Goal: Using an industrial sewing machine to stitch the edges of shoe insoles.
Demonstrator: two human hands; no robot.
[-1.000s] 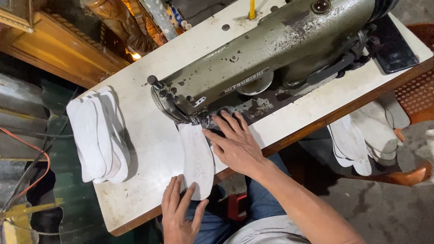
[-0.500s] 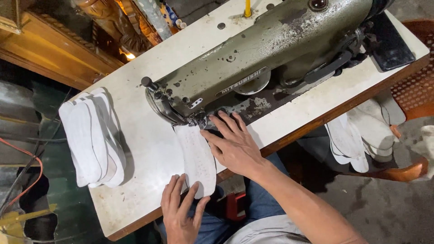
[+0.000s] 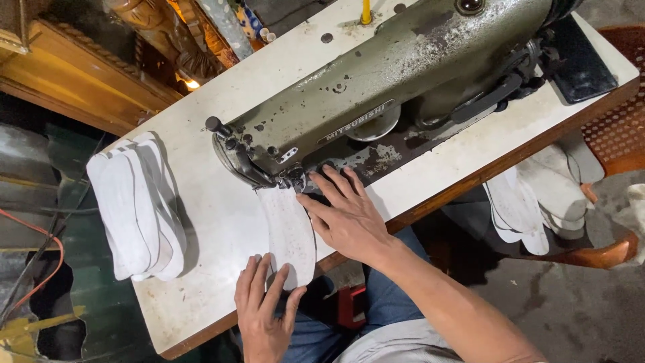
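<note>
Stack of white insole pieces (image 3: 138,205) at table's (image 3: 222,222) left end. Left hand (image 3: 263,312) flat, fingers spread narrow, fingertips (image 3: 281,274) pressing near end of white sole-shaped piece (image 3: 289,232). Piece runs up under needle of grey-green sewing machine (image 3: 390,87). Right hand (image 3: 349,218) flat, fingers fanned, touching piece's right edge. More white pieces (image 3: 537,202) lower right.

White sole-shaped piece (image 3: 290,232) lies flat on white table (image 3: 222,228), upper end under needle of grey-green sewing machine (image 3: 396,81). Left hand (image 3: 263,316) presses its lower end; right hand (image 3: 346,215) flat beside needle. Stack of white pieces (image 3: 134,205) at left.
</note>
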